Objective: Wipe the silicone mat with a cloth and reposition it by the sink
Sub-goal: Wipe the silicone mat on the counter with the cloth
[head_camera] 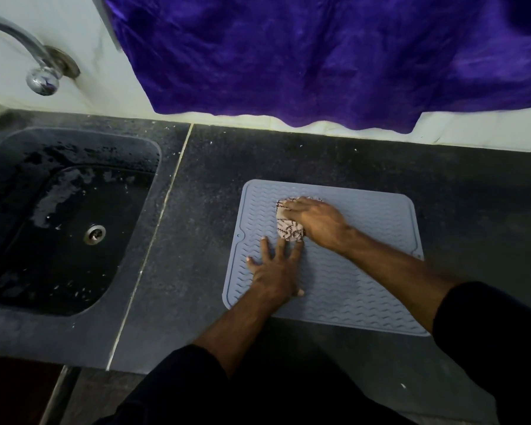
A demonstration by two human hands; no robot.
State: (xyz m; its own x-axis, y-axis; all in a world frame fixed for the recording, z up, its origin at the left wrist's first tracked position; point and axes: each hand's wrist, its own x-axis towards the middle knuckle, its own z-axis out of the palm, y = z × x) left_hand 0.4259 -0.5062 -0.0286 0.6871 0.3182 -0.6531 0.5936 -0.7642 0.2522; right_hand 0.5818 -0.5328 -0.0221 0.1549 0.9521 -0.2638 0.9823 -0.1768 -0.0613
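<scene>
Mat [350, 271]: wiping step; left hand [275, 271] splayed flat, right hand [314, 222] bunching cloth [290, 230] beyond left fingertips; next, shift sinkward [74, 302].

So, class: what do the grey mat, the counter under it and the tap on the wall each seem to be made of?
Mat: likely silicone or soft rubber, matte grey, with moulded wavy ridges and a raised rim. Counter: probably polished stone such as granite, dark and finely speckled, with a pale joint line. Tap: metal, apparently chromed, shiny with bright reflections.
</scene>
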